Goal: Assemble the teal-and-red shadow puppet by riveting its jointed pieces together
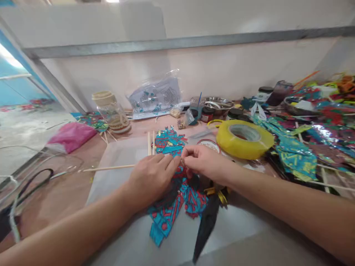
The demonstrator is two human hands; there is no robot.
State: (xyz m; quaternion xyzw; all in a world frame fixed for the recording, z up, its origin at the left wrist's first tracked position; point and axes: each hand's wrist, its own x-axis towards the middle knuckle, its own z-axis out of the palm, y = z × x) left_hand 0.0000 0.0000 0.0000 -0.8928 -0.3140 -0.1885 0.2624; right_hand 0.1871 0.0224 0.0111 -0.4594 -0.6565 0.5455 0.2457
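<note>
A blue and red patterned figure lies on a pale sheet in front of me. My left hand rests over its middle, fingers together, with a thin wooden stick sticking out leftward from under it. Close against it on the right, my right hand pinches at the figure's centre; what lies between its fingertips is too small to name. Beyond the hands is the figure's upper part, beside upright-pointing sticks. A black pointed piece with yellow bits extends toward me.
Right of centre lies a large yellow tape roll. Behind stand a clear jar, a plastic-wrapped drawing, paint pots and a metal bowl. A pink bag is at left, colourful pieces at right.
</note>
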